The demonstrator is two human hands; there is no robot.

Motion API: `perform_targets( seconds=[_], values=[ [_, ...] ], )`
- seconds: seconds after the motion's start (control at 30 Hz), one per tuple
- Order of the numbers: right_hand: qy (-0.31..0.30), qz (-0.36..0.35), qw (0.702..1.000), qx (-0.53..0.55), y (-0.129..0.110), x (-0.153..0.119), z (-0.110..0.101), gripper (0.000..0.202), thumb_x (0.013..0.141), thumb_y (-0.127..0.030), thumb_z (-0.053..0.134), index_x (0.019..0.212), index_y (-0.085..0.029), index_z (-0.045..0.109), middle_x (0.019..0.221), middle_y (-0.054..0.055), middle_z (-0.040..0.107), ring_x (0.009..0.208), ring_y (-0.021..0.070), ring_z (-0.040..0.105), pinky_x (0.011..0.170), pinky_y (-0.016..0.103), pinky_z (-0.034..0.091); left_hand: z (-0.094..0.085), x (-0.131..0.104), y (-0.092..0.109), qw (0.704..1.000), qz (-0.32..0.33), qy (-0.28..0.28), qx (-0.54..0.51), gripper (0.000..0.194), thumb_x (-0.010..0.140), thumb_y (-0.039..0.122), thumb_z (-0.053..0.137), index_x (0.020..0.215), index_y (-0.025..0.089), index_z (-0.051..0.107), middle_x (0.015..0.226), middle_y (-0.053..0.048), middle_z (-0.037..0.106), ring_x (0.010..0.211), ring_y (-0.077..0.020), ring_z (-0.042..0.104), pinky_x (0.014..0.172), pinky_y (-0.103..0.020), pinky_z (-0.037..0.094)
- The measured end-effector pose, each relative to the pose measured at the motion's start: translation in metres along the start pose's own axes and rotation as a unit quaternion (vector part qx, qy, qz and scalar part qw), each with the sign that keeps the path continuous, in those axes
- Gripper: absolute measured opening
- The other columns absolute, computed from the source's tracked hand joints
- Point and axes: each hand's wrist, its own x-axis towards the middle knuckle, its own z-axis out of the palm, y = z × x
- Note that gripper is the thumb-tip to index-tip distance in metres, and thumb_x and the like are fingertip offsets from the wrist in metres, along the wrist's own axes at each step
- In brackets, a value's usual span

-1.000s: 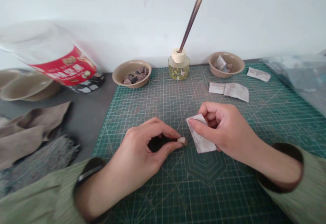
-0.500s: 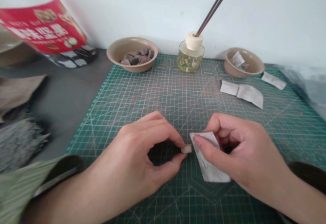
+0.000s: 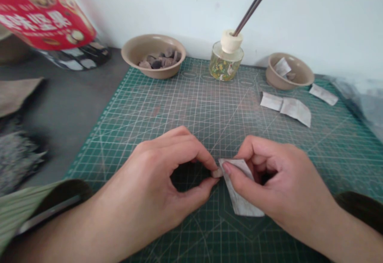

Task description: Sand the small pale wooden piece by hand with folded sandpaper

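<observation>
Between thumb and index finger, my left hand (image 3: 167, 175) pinches a small pale piece (image 3: 217, 172). My right hand (image 3: 269, 175) grips a greyish-white folded sheet (image 3: 243, 195), thumb on its face and fingers behind. The sheet's left edge meets or overlaps the small piece; whether they touch is hard to tell. Both hands are over the green cutting mat (image 3: 191, 107). The far end of the piece is hidden behind the sheet.
Behind stand a bowl of stones (image 3: 154, 73), a glass diffuser (image 3: 226, 65) with sticks and a smaller bowl (image 3: 290, 80). Worn white strips (image 3: 295, 111) lie at right. A red-labelled bag (image 3: 49, 16), brown cloth (image 3: 18, 93) and grey rough material (image 3: 19, 157) are at left.
My right hand has moved slightly left with the sheet, closing the gap to the small piece. The camera view has shifted a little.
</observation>
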Motion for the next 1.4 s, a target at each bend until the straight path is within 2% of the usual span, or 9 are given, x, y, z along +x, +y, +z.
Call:
perform_targets(
  seconds=[0.13,0.33,0.5,0.63,0.93,1.2,1.4],
  values=[
    [0.003,0.002,1.000,0.007,-0.0007,0.0010,0.0006,0.032,0.098,-0.025,0.084,0.074,-0.031,0.062,0.052,-0.011,0.049,0.043,0.0104,0.041,0.041,0.029,0.022,-0.0015,0.0005,0.0000,1.000,-0.011,0.002,-0.004,0.018,0.103,0.014,0.095,0.105,0.032,0.093,0.101,0.006,0.091,0.087,-0.0165,0.085,0.076,-0.028,0.066],
    [0.000,0.004,1.000,0.017,-0.0005,0.0002,0.0034,0.031,0.097,-0.024,0.082,0.075,-0.031,0.062,0.053,-0.011,0.049,0.043,0.0100,0.040,0.041,0.029,0.020,-0.0026,-0.0003,0.0011,0.999,-0.033,0.011,-0.006,0.013,0.102,0.020,0.097,0.102,0.032,0.095,0.098,0.006,0.092,0.084,-0.0156,0.085,0.075,-0.027,0.064],
    [-0.003,0.003,1.000,0.004,-0.0020,0.0002,0.0043,0.028,0.096,-0.024,0.080,0.075,-0.030,0.062,0.053,-0.012,0.048,0.044,0.0092,0.040,0.042,0.027,0.021,-0.0014,0.0017,0.0048,0.998,-0.060,0.015,-0.007,0.017,0.098,0.016,0.095,0.098,0.033,0.096,0.096,0.009,0.091,0.084,-0.0123,0.085,0.078,-0.024,0.064],
    [-0.008,-0.002,1.000,0.004,-0.0017,0.0012,0.0045,0.027,0.096,-0.023,0.080,0.076,-0.030,0.062,0.054,-0.012,0.049,0.045,0.0091,0.041,0.043,0.026,0.023,-0.0015,0.0025,0.0068,0.998,-0.061,0.020,-0.013,0.017,0.097,0.017,0.095,0.098,0.034,0.097,0.095,0.010,0.091,0.086,-0.0103,0.086,0.080,-0.022,0.064],
    [-0.015,0.011,1.000,0.010,-0.0016,0.0016,0.0037,0.028,0.095,-0.023,0.079,0.075,-0.031,0.061,0.054,-0.012,0.047,0.045,0.0097,0.041,0.043,0.027,0.022,0.0013,0.0023,0.0046,0.997,-0.065,0.027,-0.014,0.014,0.100,0.022,0.096,0.098,0.035,0.099,0.096,0.008,0.092,0.084,-0.0121,0.087,0.079,-0.024,0.065],
    [-0.018,0.004,1.000,0.022,-0.0003,0.0024,0.0040,0.028,0.095,-0.024,0.079,0.074,-0.030,0.062,0.053,-0.012,0.047,0.045,0.0091,0.040,0.043,0.025,0.024,-0.0012,0.0032,0.0035,0.998,-0.060,0.020,-0.006,0.016,0.096,0.017,0.094,0.097,0.033,0.098,0.094,0.007,0.092,0.083,-0.0141,0.085,0.077,-0.026,0.064],
    [-0.027,0.011,0.999,0.026,0.0007,0.0050,0.0029,0.027,0.095,-0.021,0.080,0.075,-0.029,0.064,0.054,-0.010,0.052,0.047,0.0094,0.044,0.043,0.024,0.027,0.0000,0.0029,0.0079,0.998,-0.060,0.025,-0.002,0.014,0.099,0.019,0.092,0.098,0.033,0.097,0.096,0.008,0.092,0.085,-0.0123,0.085,0.078,-0.024,0.063]
  ],
)
